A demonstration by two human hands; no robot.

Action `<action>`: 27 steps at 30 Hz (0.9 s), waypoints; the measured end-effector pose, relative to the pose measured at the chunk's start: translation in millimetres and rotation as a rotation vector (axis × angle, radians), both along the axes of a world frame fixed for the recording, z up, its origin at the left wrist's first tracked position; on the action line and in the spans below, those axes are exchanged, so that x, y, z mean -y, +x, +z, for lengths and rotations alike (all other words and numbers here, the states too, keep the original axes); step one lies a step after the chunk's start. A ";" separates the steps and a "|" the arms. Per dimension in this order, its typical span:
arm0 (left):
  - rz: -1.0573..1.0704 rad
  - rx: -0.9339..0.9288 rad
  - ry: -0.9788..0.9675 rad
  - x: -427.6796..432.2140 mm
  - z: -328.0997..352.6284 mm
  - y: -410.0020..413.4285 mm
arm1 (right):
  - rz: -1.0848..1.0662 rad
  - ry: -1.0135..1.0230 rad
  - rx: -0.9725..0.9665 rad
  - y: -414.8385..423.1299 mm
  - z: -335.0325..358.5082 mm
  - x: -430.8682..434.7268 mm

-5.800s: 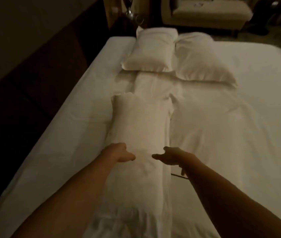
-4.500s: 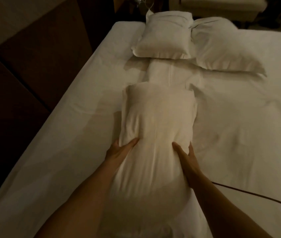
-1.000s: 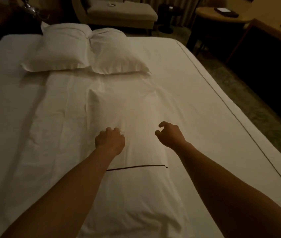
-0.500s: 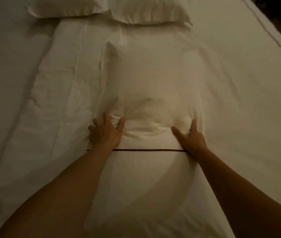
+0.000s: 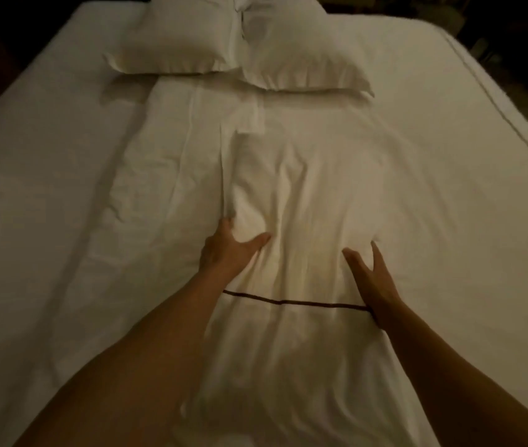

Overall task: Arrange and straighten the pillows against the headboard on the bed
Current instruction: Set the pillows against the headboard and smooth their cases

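Fingers spread flat, gripping nothing, both hands pressing the near pillow from either side, long axis running straight ahead toward two pillows at the bed's far end, left hand slightly farther forward than right hand.

A single head-worn wide-angle view was supplied; it looked forward and down along the bed from a position above its near portion; the forearms entered from the bottom edge — both hands lay close to the lens at mid-frame; the two pillows at the far end sat near the top edge; wide-angle distortion bowed the mattress edges outward.
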State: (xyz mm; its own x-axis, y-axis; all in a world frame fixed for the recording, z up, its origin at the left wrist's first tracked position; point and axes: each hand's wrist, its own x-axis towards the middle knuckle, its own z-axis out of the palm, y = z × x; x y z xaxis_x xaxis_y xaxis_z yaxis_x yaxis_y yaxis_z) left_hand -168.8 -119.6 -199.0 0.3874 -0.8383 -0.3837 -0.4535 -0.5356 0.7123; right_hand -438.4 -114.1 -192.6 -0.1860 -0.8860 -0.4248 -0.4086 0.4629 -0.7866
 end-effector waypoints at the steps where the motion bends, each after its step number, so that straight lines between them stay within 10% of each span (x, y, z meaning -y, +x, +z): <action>1: -0.005 0.013 -0.009 -3.7 13.8 5.9 | -0.001 -0.006 0.003 5.1 9.6 -5.0; 18: -0.181 0.678 -0.149 -104.9 293.0 259.1 | -0.043 0.073 0.391 318.7 123.1 -120.4; 27: -0.137 0.944 -0.153 -217.8 318.6 408.9 | 0.114 0.164 0.616 525.4 118.6 -197.5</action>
